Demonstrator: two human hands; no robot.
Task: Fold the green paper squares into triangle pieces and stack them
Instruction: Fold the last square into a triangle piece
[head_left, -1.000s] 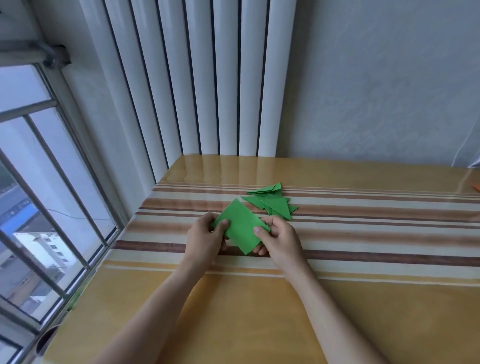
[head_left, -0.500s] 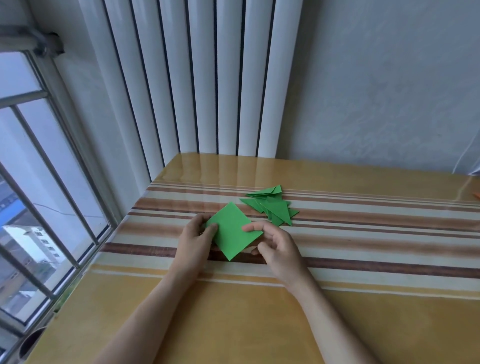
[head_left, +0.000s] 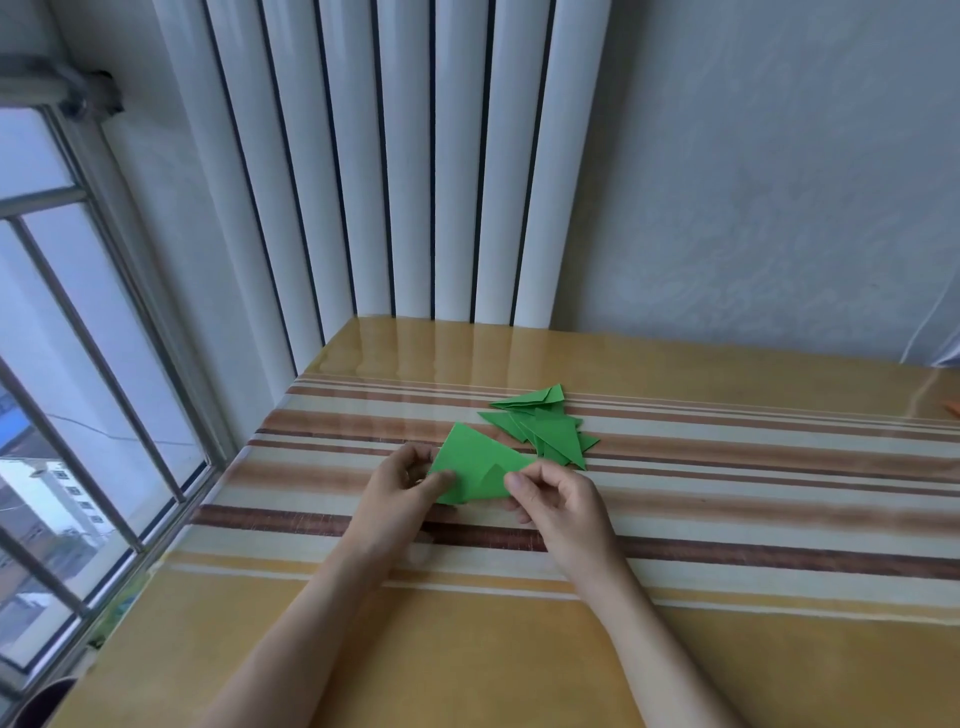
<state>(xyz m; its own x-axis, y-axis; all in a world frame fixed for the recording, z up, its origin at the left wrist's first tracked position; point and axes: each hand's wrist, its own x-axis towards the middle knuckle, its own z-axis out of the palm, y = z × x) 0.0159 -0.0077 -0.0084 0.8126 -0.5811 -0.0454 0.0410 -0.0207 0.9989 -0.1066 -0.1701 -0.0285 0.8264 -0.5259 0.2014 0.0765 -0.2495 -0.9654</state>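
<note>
1. Between the two hands, near the tabletop's left edge, lies the green paper square (head_left: 475, 470), partly folded, its near corner turned up and over toward the far side.
2. The right hand (head_left: 561, 501) pinches that turned corner between thumb and forefinger, the other fingers curled under.
3. The left hand (head_left: 402, 486) grips the sheet's left corner, thumb on top and fingers curled beneath, steadying it just above or on the tabletop (head_left: 727, 649); which of the two cannot be told.
4. Just beyond, toward the far edge, lies the stack of folded triangles (head_left: 545, 431), loosely fanned, its near tip touching or almost touching the sheet in hand.
5. By my judgement the step in hand is the diagonal fold, with a good few pieces already done.
6. The next move calls for bringing the held corner exactly onto the opposite one, then pressing the crease flat along the fold.
7. Once creased, the piece belongs on the stack.
</note>
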